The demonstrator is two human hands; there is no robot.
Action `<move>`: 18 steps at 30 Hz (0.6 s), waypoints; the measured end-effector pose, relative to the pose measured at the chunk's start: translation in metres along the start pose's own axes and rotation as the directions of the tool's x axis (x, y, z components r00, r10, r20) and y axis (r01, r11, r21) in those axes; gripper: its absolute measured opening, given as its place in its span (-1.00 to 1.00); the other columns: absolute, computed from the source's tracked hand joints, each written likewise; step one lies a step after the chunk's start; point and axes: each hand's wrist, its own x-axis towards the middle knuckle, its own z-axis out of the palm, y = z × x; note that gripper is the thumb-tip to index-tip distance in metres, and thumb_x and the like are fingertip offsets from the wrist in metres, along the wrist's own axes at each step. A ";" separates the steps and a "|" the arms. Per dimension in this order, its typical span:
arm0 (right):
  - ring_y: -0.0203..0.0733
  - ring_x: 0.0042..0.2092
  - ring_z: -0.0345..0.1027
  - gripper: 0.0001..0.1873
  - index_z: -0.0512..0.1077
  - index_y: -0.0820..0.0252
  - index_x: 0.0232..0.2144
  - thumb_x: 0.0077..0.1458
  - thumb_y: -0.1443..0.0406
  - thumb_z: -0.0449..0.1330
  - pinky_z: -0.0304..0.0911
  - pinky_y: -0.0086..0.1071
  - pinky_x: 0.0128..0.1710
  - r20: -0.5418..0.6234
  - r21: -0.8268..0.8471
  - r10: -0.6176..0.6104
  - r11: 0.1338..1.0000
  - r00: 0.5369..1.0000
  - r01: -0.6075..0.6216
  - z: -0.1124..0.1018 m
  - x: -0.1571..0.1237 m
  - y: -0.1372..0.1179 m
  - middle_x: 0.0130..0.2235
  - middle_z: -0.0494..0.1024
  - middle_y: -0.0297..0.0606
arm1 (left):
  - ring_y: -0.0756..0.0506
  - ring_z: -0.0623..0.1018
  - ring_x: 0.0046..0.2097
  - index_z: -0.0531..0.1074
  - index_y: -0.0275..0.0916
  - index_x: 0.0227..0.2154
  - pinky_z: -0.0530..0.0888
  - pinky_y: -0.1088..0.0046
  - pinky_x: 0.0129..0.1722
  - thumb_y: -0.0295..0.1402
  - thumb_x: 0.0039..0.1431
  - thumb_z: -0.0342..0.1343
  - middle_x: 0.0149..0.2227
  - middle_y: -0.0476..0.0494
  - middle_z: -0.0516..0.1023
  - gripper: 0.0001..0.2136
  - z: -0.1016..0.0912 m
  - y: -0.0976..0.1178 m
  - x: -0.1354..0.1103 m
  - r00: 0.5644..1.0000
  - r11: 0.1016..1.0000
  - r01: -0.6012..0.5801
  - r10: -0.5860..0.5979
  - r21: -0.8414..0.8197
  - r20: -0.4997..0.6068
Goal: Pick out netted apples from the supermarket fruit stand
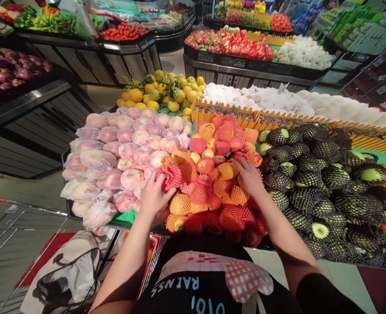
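Note:
My left hand [154,194] is closed around crumpled pink foam netting [172,176], at the border between the bagged fruit and the apples. Whether fruit is inside that netting I cannot tell. My right hand [249,176] reaches over the right side of the apple pile, fingers stretched and touching the fruit there; its fingertips are partly hidden. Between my hands lie red-yellow apples, several of them bare, such as this apple [205,165]. Others sit in orange or pink foam nets, like this orange-netted apple [180,204].
Pinkish fruit in clear plastic bags [109,179] fills the left of the stand. Green fruit in black nets [311,174] lies on the right. Yellow-green citrus [160,91] and a low orange fence [225,114] stand behind. A shopping cart [19,231] with a bag [65,274] is at lower left.

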 end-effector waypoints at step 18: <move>0.17 0.00 0.39 -0.29 0.23 0.21 0.22 0.03 0.23 0.28 0.27 -0.13 -0.05 0.217 0.002 -0.042 0.999 0.975 0.042 -0.002 0.030 -0.053 0.08 0.49 0.01 | -0.39 0.52 0.04 0.40 -0.25 -0.19 0.51 0.12 -0.07 -0.15 0.01 0.23 0.07 -0.46 0.43 -0.64 -0.019 -0.062 -0.048 0.961 0.997 0.075 -0.080 -0.031 -0.265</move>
